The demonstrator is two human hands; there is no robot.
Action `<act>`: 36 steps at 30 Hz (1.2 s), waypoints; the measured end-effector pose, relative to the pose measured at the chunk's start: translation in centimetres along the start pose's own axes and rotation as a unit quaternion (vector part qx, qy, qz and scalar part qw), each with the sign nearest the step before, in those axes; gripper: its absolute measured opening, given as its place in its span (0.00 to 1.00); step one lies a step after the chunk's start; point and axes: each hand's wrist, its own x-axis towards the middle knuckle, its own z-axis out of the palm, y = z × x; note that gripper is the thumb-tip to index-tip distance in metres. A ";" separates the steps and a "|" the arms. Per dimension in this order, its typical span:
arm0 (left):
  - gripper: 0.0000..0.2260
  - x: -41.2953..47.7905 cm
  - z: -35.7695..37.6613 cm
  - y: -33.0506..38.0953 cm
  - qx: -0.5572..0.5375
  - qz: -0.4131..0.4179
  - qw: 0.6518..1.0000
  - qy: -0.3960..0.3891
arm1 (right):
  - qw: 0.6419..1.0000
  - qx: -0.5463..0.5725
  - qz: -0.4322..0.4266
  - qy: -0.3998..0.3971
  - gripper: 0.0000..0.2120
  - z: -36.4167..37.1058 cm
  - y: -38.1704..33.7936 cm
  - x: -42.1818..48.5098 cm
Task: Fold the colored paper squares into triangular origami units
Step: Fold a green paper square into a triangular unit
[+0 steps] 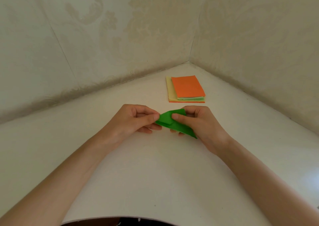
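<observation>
Two bare hands hold one partly folded green paper piece point(173, 124) over the white tabletop point(155, 170), near its middle. The left hand point(134, 120) pinches the paper's left tip between thumb and curled fingers. The right hand point(200, 122) grips the right part, thumb pressed on the upper face. A stack of orange, yellow and pale green paper sheets point(187, 89) lies well apart, toward the wallpapered corner point(189, 36).
</observation>
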 end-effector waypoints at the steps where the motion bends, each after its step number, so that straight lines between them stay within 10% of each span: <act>1: 0.09 0.0 0.1 0.1 0.002 -0.007 1.000 0.001 | 1.000 -0.006 -0.004 0.004 0.05 0.1 0.0 0.0; 36: 0.05 0.1 0.3 -0.7 0.086 0.040 0.993 -0.073 | 1.000 -0.029 0.011 -0.003 0.03 0.7 -0.3 -0.3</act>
